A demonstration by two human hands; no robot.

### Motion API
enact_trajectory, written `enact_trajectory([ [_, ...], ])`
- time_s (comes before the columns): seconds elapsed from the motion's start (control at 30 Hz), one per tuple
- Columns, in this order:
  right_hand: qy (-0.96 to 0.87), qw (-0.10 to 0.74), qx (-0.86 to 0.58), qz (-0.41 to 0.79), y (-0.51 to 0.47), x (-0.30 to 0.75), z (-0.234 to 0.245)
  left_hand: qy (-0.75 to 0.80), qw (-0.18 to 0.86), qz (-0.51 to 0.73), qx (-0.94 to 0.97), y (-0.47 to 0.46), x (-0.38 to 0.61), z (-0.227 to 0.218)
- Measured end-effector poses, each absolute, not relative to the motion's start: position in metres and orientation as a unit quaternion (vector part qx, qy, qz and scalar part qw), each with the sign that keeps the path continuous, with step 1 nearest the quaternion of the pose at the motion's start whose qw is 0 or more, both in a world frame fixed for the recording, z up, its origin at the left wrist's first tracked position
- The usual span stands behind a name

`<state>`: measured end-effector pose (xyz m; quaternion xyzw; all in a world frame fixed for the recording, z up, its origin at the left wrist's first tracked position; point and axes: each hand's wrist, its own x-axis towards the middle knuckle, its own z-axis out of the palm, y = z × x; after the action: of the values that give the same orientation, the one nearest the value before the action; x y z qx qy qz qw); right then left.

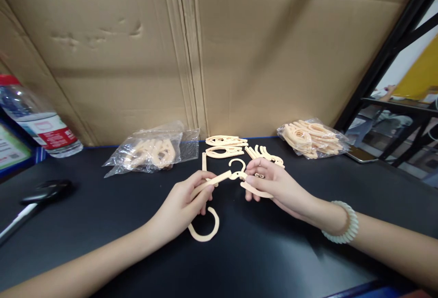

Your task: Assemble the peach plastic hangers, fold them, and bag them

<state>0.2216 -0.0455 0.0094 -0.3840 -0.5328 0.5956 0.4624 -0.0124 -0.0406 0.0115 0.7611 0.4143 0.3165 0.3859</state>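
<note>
My left hand (186, 204) is closed on the left arm of a small cream plastic hanger (224, 177), whose curved lower end (205, 234) loops below my fingers. My right hand (270, 181) pinches the hanger's right arm near the little hook at its middle. The hanger is held just above the black table (102, 225). Right behind my hands lie several loose cream hanger pieces (226, 145).
A clear bag of hanger parts (152, 152) lies at the back left, and another full bag (313, 138) at the back right. A water bottle (37, 122) lies far left. A black tool (44, 193) rests at left. A cardboard wall (212, 51) stands behind.
</note>
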Motion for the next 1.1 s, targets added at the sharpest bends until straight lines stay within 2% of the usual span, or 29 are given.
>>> enact_trajectory([
  [0.17, -0.59, 0.308, -0.338, 0.666, -0.051, 0.219, 0.007, 0.401, 0.162, 0.303, 0.849, -0.045, -0.015, 0.004],
  [0.33, -0.569, 0.169, -0.254, 0.764, -0.058, 0.219, 0.012, 0.288, -0.09, 0.268, 0.915, -0.048, -0.016, -0.001],
  [0.5, -0.569, 0.116, -0.268, 0.769, -0.06, 0.22, 0.015, 0.197, -0.241, 0.211, 0.927, -0.049, -0.014, 0.006],
  [0.7, -0.613, 0.107, -0.37, 0.69, -0.07, 0.213, 0.015, 0.16, -0.265, 0.154, 0.938, -0.056, -0.011, 0.013],
  [0.8, -0.673, 0.129, -0.412, 0.601, -0.075, 0.212, 0.014, 0.154, -0.27, 0.141, 0.94, -0.06, -0.011, 0.013],
  [0.87, -0.751, 0.151, -0.418, 0.488, -0.08, 0.213, 0.014, 0.155, -0.266, 0.138, 0.941, -0.06, -0.011, 0.013],
  [0.93, -0.844, 0.168, -0.392, 0.324, -0.087, 0.213, 0.014, 0.185, -0.228, 0.13, 0.947, -0.06, -0.012, 0.012],
  [1.03, -0.923, 0.176, -0.33, 0.094, -0.097, 0.213, 0.02, 0.262, -0.112, 0.125, 0.95, -0.055, -0.015, 0.009],
  [1.1, -0.931, 0.199, -0.305, 0.032, -0.099, 0.214, 0.027, 0.314, -0.027, 0.155, 0.936, -0.051, -0.017, 0.008],
])
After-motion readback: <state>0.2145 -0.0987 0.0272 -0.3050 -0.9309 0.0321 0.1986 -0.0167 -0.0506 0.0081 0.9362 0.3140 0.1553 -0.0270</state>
